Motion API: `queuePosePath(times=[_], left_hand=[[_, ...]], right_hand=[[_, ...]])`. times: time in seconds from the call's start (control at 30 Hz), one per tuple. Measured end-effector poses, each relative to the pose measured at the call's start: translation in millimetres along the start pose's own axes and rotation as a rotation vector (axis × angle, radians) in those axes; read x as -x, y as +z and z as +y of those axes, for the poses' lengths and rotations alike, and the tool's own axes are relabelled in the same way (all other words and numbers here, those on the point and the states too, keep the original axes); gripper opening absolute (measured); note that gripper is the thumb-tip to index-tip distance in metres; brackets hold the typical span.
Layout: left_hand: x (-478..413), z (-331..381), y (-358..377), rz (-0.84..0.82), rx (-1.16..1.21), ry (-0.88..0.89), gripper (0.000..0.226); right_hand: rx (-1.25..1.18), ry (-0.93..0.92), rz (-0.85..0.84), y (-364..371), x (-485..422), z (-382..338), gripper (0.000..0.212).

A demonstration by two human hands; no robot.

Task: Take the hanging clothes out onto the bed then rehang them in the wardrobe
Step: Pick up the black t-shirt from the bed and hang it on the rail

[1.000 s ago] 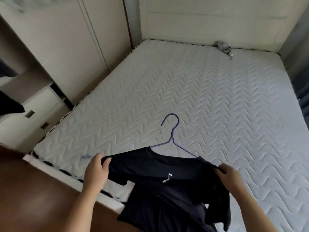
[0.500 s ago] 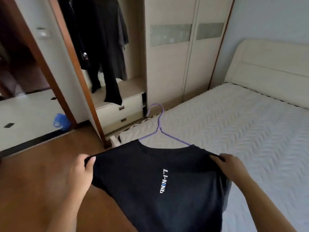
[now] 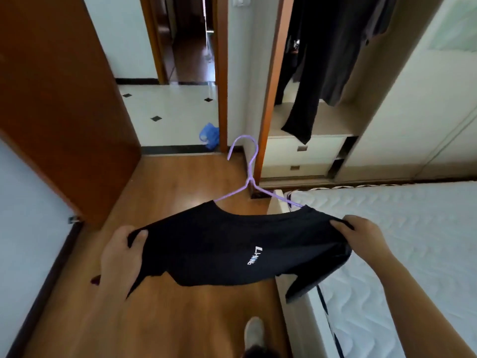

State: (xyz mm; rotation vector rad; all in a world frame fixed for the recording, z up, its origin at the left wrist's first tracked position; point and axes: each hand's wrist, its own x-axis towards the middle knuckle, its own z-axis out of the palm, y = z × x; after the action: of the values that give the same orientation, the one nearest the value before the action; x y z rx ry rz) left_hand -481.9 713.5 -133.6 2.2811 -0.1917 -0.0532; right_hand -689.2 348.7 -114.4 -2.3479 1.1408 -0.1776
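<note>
Now the view has swung off the mattress and round toward the room's left side, so the brown door (image 3: 64, 99) fills the left edge where a second ago there was only quilted bed. The left hand (image 3: 121, 257) grips the black T-shirt (image 3: 219, 249) by one shoulder, thumb over the cloth, as it did before. The purple hanger (image 3: 249, 174) sits through the neck, its hook pointing away toward the open wardrobe (image 3: 330, 122), where dark clothes (image 3: 322, 47) hang. The shirt, low over the bed a second ago, is now held stretched in the air above the wooden floor (image 3: 180, 177), one sleeve trailing by the bed's edge. The right hand (image 3: 361, 236) pinches the other shoulder, and the bed (image 3: 413, 228) lies beyond it to the right. I judge this garment is on its return leg: the hook must next reach the rail, which is out of view
</note>
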Motion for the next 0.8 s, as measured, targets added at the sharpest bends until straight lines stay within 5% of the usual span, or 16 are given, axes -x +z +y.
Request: queuePosePath(times=[0.3,0.8], left_hand=[[-130.7,35.4,61.7,-0.111,-0.014,-0.125,0.022],[-386.7,82.0,172.9,-0.358,0.032,-0.204,0.027]], right_hand=[[-0.102,0.047,-0.114,38.4,-162.5,-23.1,0.031],[-0.097,0.149,-0.023,61.1,-395.0,-94.1,0.027]])
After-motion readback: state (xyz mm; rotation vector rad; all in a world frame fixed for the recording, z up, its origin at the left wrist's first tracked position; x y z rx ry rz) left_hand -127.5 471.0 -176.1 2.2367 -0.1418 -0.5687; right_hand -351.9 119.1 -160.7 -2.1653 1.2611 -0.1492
